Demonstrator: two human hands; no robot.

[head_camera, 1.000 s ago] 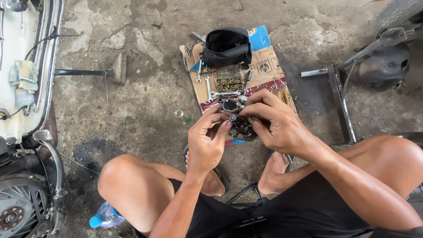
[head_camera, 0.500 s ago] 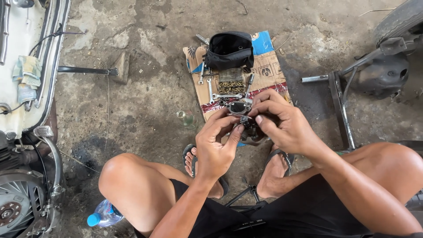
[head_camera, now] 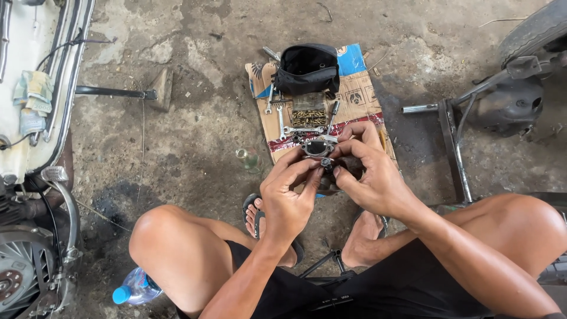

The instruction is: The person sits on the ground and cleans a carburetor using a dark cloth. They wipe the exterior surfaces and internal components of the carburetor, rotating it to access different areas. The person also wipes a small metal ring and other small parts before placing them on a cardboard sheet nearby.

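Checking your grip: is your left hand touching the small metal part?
Touching. The head view shows left hand fingertips pinching the small metal part, with the right hand gripping its other side.

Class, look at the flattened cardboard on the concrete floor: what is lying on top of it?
On the cardboard lie an open black pouch, wrenches, a screwdriver and a tray of small brass parts. Its near end is hidden behind the hands and the metal part they hold.

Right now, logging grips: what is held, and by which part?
Both hands, left hand and right hand, pinch a small metal engine part at its lower edge.
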